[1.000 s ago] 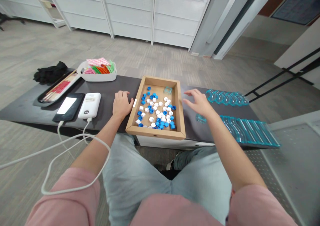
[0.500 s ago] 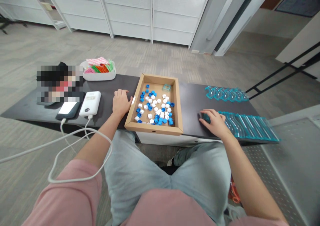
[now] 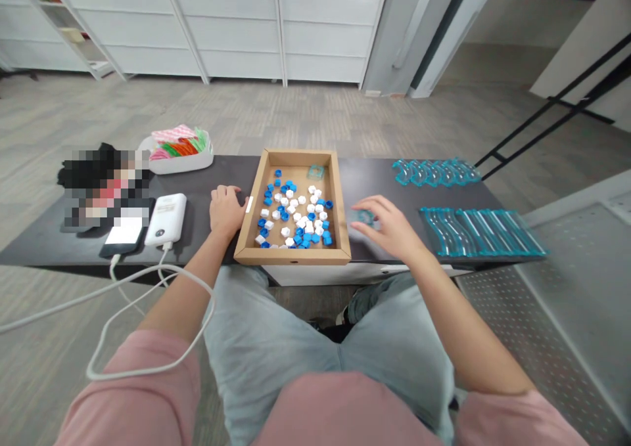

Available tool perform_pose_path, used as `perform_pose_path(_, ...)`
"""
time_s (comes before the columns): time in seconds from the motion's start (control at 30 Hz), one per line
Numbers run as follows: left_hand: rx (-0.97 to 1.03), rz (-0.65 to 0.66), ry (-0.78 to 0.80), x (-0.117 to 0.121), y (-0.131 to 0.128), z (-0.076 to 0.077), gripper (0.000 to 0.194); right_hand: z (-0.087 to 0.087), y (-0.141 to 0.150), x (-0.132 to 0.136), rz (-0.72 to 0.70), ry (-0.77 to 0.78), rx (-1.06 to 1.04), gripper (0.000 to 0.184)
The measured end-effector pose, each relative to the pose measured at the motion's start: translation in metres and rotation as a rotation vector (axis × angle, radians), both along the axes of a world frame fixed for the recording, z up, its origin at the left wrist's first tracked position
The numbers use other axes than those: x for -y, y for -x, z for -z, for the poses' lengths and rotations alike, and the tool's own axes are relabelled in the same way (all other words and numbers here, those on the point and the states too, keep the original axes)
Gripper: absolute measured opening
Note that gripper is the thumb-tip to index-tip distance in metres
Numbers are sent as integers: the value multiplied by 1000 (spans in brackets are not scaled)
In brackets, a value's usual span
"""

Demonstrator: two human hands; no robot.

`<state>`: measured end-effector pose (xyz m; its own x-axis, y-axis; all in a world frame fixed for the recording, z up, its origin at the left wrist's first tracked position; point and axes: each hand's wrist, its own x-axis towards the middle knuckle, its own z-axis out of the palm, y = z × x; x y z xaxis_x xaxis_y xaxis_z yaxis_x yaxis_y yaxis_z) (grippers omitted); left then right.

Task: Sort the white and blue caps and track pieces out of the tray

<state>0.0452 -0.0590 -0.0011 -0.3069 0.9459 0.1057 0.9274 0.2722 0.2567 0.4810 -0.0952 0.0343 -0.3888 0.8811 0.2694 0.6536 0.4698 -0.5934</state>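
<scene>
My right hand (image 3: 392,230) is over the dark tabletop, just right of the cardboard tray (image 3: 290,256). Between its thumb and fingers is a small see-through teal plastic piece (image 3: 365,217), partly hidden by the fingers. Inside the tray lie many loose blue and white caps, such as a white cap (image 3: 285,232) and a blue cap (image 3: 329,204). A similar clear teal square piece (image 3: 316,171) sits in the tray's far right corner. My left hand (image 3: 227,213) lies on the table with its fingers stretched out, the thumb at the tray's left wall.
On the right, clear teal wavy and straight strips (image 3: 486,232) lie in a row, with curved teal pieces (image 3: 436,172) behind them. To the left are a white power bank (image 3: 166,220), a phone (image 3: 127,229), a looping white cable (image 3: 148,272) and a white basket (image 3: 182,163) of colourful items.
My right hand has moved left from beside the teal strips toward the tray, carrying the small teal piece along. My left hand stays by the tray. The view has shifted slightly.
</scene>
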Motion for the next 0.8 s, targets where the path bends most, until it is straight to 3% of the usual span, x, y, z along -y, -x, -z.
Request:
perform_pose_path(0.13, -41, -11, 50, 1, -4, -7, 52, -11, 69, -1, -266, 0, 41, 30)
perform_pose_path(0.2, -51, -17, 68, 1, -7, -10, 55, -11, 84, -1, -303, -1, 100, 29)
perform_pose_path(0.27, -55, -24, 85, 1, -9, -12, 58, -11, 79, 2, -292, 3, 143, 30)
perform_pose_path(0.33, -53, -31, 99, -1, -9, -11, 62, -9, 56, 7, -222, -1, 169, 31)
perform_pose_path(0.4, -57, -45, 102, -3, -7, -7, 66, -4, 18, 14, -61, -19, 201, 37)
perform_pose_path(0.53, -119, -56, 83, -8, 3, 6, 75, 17, -71, 30, 473, -42, 305, 59)
perform_pose_path(0.6, -141, -54, 70, -10, 7, 12, 81, 33, -107, 37, 663, -6, 355, 73)
perform_pose_path(0.7, -153, -52, 62, -10, 9, 15, 84, 53, -135, 44, 759, 52, 394, 78)
perform_pose_path(0.8, -146, -52, 76, -9, 8, 12, 84, 62, -131, 46, 741, 78, 409, 71)
